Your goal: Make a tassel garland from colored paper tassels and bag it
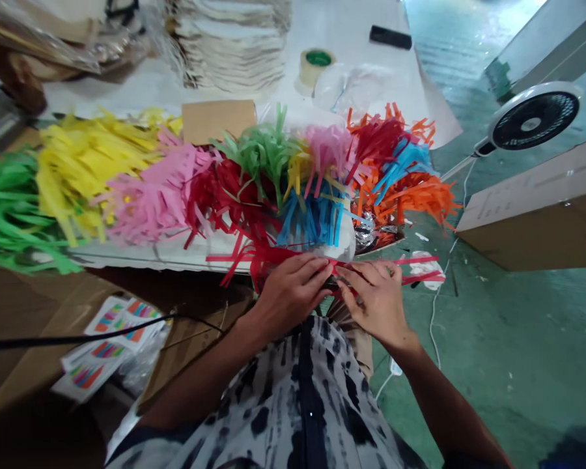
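At lower centre of the frame, the left hand and right hand meet fingertip to fingertip, pinching a red paper fringe strip over the table's near edge. Across the middle lie fringed tissue bundles: green, yellow, pink and orange. A roll of tape sits at upper centre, a white fan at the right.

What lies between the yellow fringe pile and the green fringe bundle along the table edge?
In the head view, a pink fringe pile and red fringe lie between the yellow fringe pile and the green fringe bundle.
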`<state>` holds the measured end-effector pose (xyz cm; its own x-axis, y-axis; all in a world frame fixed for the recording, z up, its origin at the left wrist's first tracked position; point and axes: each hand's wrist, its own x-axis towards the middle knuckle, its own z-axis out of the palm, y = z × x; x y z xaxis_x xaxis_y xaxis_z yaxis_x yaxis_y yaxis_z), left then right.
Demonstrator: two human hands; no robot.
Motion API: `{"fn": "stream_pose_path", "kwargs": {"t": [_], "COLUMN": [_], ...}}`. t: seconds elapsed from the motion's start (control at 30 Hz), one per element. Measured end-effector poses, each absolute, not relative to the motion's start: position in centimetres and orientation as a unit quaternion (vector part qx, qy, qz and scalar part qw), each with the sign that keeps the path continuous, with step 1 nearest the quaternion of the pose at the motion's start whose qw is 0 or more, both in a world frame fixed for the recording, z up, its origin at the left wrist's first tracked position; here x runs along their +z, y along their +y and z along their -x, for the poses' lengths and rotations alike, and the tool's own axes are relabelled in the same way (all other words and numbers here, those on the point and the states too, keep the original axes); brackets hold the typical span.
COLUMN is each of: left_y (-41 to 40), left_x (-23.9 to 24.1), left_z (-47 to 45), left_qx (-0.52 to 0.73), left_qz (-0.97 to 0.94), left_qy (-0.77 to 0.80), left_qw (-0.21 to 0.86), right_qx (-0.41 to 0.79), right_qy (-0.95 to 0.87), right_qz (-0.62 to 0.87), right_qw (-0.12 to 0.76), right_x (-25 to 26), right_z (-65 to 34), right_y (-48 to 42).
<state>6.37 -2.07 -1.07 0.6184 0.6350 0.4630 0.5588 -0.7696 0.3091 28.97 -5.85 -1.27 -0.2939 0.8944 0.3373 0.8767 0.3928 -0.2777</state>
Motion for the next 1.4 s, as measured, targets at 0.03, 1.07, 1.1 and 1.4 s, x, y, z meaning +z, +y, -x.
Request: {"fn": "stream_pose_path", "kwargs": {"t": [0.03,1.07,1.1,1.4], "left_y": [-2.1,-1.7,-1.5,-0.4], "left_x": [-1.5,-4.0,-3.9,-2.6], "left_z": [-6.8,-6.6,-6.4,-6.5], "left_qx": [0.276,0.33,0.33,0.273], "left_qz": [-0.901,-0.882,-0.882,-0.891], "left_qy": [0.326,0.325,0.32,0.349], "left_qw": [0.079,0.091,0.101,0.101], "right_qx": [0.031,0.003,0.022,0.068], "right_qy": [-0.805,-0.843,-0.837,-0.807], "right_qz": [0.547,0.481,0.487,0.531], "right_qw": [0.225,0.242,0.249,0.249], "right_x": [-1.3,-2.3,-2.4,-2.0], "right_z": [-29.2,-30.5,-30.6,-30.3], "right_y": [-5.7,-6.0,-6.0,-5.4]}}
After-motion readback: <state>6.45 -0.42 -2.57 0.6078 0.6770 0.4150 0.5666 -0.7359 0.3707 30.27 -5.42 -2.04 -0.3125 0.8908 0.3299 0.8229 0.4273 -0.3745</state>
